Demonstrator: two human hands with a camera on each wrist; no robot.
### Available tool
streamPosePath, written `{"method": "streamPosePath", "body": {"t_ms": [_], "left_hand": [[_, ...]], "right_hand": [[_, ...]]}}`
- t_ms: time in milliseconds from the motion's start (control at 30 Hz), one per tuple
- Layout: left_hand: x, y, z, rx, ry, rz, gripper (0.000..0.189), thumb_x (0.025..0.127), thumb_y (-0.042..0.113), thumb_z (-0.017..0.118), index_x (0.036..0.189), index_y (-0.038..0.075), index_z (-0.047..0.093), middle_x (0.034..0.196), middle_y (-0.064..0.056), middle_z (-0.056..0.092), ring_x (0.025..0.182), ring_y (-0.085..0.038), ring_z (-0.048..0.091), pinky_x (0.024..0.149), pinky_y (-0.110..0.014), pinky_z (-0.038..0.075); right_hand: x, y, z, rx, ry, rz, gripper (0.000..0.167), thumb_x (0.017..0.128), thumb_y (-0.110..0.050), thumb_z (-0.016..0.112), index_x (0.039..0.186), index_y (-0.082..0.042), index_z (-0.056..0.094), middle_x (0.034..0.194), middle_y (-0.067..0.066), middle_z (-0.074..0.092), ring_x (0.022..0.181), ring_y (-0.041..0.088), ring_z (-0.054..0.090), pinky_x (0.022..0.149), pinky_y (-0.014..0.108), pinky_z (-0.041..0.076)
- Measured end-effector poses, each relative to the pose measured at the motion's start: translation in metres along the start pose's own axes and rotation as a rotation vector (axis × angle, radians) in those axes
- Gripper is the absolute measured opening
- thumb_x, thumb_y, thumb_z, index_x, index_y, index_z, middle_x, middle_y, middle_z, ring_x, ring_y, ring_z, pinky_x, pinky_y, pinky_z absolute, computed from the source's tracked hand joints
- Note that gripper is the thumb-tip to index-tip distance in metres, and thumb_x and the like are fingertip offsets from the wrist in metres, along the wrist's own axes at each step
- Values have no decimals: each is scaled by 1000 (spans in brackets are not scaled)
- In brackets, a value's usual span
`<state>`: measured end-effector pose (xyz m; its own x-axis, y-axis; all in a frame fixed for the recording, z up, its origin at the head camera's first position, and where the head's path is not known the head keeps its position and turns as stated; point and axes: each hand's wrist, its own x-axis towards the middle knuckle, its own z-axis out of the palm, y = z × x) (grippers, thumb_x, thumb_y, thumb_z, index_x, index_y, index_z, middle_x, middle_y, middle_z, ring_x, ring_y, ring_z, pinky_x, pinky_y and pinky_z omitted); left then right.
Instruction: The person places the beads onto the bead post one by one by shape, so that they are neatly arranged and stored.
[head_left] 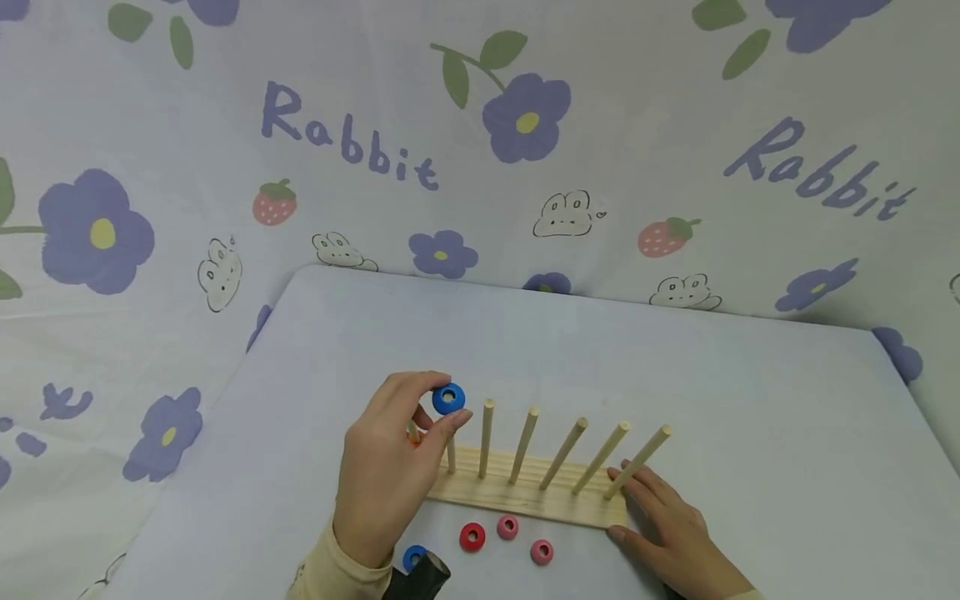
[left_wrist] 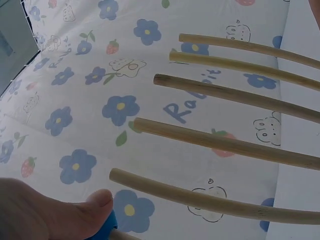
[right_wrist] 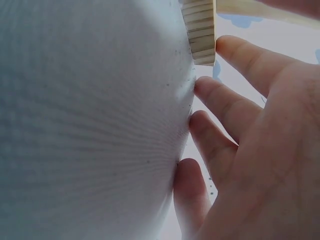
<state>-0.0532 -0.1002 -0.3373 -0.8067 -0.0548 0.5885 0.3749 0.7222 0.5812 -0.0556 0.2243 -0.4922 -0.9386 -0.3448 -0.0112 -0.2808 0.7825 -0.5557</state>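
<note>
My left hand [head_left: 390, 475] pinches a blue ring-shaped bead [head_left: 448, 398] between thumb and fingers. The bead sits at the top of a wooden peg, its hole over the tip; in the left wrist view only part of the blue bead [left_wrist: 107, 227] shows below the thumb. A wooden peg board [head_left: 525, 497] carries a row of several upright pegs. Behind my left hand, an orange-red bead [head_left: 414, 437] shows low on the leftmost peg, partly hidden. My right hand [head_left: 667, 525] holds the board's right end, thumb at the front corner and fingers at the back.
In front of the board lie a red bead [head_left: 472, 537], a pink bead [head_left: 507, 527], another pink bead [head_left: 542, 552] and a blue bead [head_left: 415, 557] partly covered by a black wrist device [head_left: 427, 575]. A white table [head_left: 787, 417] meets a printed cloth [head_left: 600, 125] behind.
</note>
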Motion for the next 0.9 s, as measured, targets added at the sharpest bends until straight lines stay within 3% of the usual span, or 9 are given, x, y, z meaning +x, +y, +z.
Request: {"method": "streamPosePath", "body": {"t_ms": [200,400,467,567,700,733,833,900], "left_hand": [[-6,-2,5,39,-1,0,35,76,17,82,107,8,68,103,-2,61,59,-3,44,50,-15,40],[-19,-7,13,95,59,29,44,78,18,81,117,9,63,106,-3,68,47,4,31,42,-9,26],[-24,-10,16,102,69,31,45,77,17,81,117,8,62,100,-5,70,46,5,28,40,-8,23],[-29,-15,19,104,52,0,44,76,18,82,114,9,61,93,-4,70,45,6,27,40,-9,23],[-36,-22,26,115,-2,-54,43,77,20,81,114,10,60,99,-3,72,41,4,24,38,-11,24],[-38,-24,28,120,-17,-65,44,78,20,81,115,10,60,101,-3,72,40,2,26,39,-12,26],[-44,-31,36,148,-39,-71,45,76,20,82,115,9,60,104,-3,72,49,-6,55,50,-14,45],[-49,-35,40,163,-47,-68,46,76,19,82,115,9,60,103,-4,72,54,-10,61,51,-16,47]], "right_hand": [[-2,-2,-1,13,-19,29,62,89,-43,64,143,-20,44,148,8,38,137,41,28,88,73,28],[-3,-2,-2,27,-37,24,62,90,-46,61,145,-27,39,150,7,35,138,42,27,88,73,28],[-2,-2,-3,31,-38,20,61,91,-45,61,145,-27,39,150,7,34,138,42,26,88,73,27],[-2,-1,-2,26,-32,14,61,91,-45,61,145,-29,39,150,7,35,137,42,27,88,72,29],[-2,-1,-2,14,-27,16,62,90,-46,62,145,-28,39,149,8,36,137,42,28,88,72,30],[-2,-1,-2,13,-27,18,62,90,-46,62,145,-28,39,149,8,37,137,41,28,88,72,29],[-2,-1,-2,16,-30,26,63,90,-47,62,146,-29,38,150,8,36,138,41,27,88,72,28],[-2,-1,-2,18,-29,23,63,90,-46,62,146,-28,38,150,9,35,138,42,27,88,72,28]]}}
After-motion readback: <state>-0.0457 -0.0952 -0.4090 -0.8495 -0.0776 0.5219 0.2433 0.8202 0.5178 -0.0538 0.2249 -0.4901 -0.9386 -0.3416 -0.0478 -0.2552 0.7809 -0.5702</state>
